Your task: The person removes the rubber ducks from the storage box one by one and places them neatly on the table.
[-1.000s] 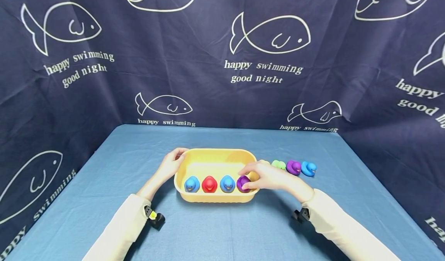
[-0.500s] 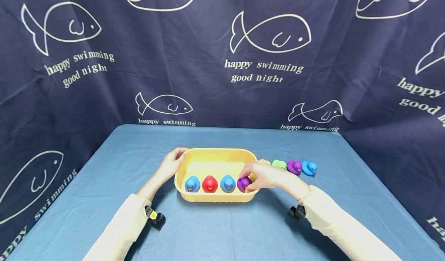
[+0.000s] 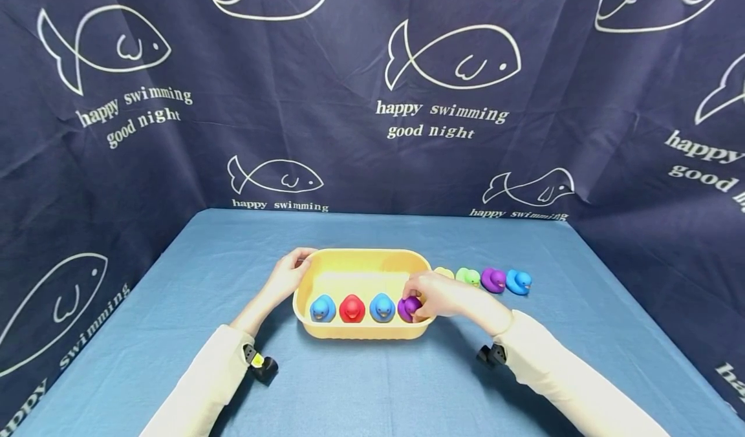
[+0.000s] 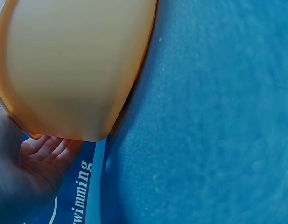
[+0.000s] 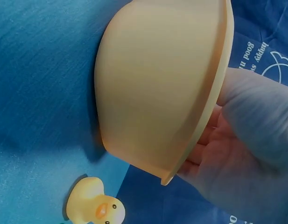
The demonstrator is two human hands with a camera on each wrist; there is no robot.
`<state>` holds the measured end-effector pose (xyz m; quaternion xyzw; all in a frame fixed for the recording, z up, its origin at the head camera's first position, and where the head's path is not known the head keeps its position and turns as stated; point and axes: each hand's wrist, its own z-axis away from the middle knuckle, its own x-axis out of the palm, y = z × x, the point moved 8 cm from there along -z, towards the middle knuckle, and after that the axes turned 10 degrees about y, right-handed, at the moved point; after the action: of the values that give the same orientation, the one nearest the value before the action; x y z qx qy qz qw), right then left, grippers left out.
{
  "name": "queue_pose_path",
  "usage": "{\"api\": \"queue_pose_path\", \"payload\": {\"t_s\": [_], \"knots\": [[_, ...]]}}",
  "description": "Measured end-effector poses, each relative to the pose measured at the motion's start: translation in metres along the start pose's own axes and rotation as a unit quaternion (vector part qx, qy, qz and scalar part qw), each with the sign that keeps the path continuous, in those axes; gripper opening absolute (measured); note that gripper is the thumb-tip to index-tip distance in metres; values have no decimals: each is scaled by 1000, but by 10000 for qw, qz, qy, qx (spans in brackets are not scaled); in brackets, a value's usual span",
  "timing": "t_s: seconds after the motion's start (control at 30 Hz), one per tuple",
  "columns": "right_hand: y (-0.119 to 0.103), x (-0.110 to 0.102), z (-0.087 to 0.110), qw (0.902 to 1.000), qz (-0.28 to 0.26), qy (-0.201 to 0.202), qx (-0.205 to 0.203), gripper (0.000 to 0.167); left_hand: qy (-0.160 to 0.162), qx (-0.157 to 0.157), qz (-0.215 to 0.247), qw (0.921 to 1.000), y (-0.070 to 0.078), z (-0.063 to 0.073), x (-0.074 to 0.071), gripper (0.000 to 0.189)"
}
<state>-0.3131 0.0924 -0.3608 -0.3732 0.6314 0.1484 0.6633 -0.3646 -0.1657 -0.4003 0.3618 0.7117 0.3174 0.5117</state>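
A yellow plastic tub (image 3: 361,330) stands on the table. My left hand (image 3: 289,272) holds its left end, thumb at the rim and fingers behind the wall in the left wrist view. Inside, along the near wall, sit a blue rubber duck (image 3: 323,309), a red rubber duck (image 3: 352,309), another blue rubber duck (image 3: 382,308) and a purple rubber duck (image 3: 408,308) at the right end. My right hand (image 3: 441,294) reaches over the right rim and pinches this purple duck. In the right wrist view the tub wall (image 5: 158,79) hides the fingertips and the duck.
Right of the tub, a row on the blue tablecloth (image 3: 372,385) has a yellow duck (image 3: 444,273) partly hidden by my right hand, a green duck (image 3: 467,276), a purple duck (image 3: 493,280) and a blue duck (image 3: 518,282). A dark fish-print curtain (image 3: 349,139) hangs behind.
My right hand has drawn its fingers closer around the purple duck, and its forearm has shifted slightly left. The duck has moved only a little. My left hand keeps its place on the tub.
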Motion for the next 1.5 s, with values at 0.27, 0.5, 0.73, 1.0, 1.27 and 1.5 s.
{"api": "queue_pose_path", "payload": {"t_s": [0.27, 0.5, 0.73, 1.0, 1.27, 1.5], "knots": [[1, -3, 4, 9989, -283, 334, -180, 20, -22, 46, 28, 10000, 2, 1, 0, 30], [-2, -11, 10, 9929, -454, 912, -616, 22, 17, 34, -6, 10000, 0, 1, -1, 30], [-5, -21, 16, 9887, -516, 1213, -711, 27, 14, 67, -11, 10000, -2, 2, 0, 30], [-6, -28, 22, 9850, -753, 1378, -720, 32, 17, 114, -39, 9999, 0, 2, 0, 29], [-7, -33, 28, 9835, -794, 1498, -634, 37, -7, 103, -35, 9999, 2, 3, 0, 30], [-4, -42, 36, 9771, -861, 1863, -567, 31, -15, 87, 15, 10000, 1, 3, 0, 30]]}}
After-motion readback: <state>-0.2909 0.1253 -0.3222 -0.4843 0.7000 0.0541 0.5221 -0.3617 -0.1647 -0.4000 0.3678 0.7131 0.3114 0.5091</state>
